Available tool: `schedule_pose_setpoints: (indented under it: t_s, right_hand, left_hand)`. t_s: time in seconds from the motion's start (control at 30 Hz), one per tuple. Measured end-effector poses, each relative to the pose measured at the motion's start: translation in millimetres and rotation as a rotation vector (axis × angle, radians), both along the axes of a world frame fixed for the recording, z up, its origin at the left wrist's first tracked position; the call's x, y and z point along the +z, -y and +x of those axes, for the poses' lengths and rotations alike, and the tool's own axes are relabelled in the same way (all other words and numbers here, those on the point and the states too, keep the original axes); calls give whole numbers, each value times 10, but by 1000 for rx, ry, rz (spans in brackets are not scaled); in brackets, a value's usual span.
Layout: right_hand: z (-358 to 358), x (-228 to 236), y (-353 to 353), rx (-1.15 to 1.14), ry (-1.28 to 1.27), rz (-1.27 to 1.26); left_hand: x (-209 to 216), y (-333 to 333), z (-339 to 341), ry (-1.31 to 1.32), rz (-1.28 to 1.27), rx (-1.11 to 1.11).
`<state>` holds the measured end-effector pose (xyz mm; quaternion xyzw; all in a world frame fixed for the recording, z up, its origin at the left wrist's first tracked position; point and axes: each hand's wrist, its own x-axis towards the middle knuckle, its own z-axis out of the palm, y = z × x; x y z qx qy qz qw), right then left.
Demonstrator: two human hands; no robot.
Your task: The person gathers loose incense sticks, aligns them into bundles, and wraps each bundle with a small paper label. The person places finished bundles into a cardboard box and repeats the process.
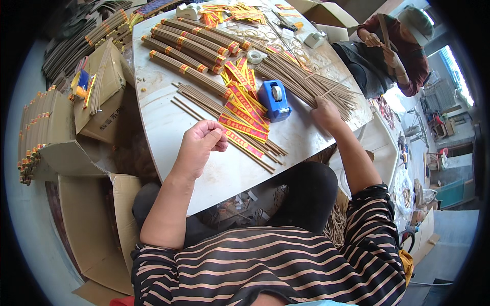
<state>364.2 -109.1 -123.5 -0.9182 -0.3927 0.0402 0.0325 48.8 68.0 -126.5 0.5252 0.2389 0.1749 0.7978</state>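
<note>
The left hand (200, 145) curls above the surface's (166, 117) near left corner, beside red-and-yellow strips (242, 125); the right hand (326, 113) touches loose sticks (301, 81) toward the right edge. Banded bundles (189, 43) lie toward the far left.

Left hand (203, 141), palm out of sight
</note>
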Motion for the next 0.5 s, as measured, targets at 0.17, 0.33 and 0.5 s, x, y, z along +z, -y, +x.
schedule_pose_setpoints:
  t_s: [0.17, 0.33, 0.5]
  right_hand:
    - [49, 72, 33, -60, -78, 5]
    - [94, 152, 77, -66, -214, 129]
    - [54, 248, 59, -123, -473, 268]
  left_hand:
    - [-3, 0, -2, -6, 2, 7]
    - [52, 25, -7, 4, -24, 10]
    - [8, 17, -25, -21, -18, -29]
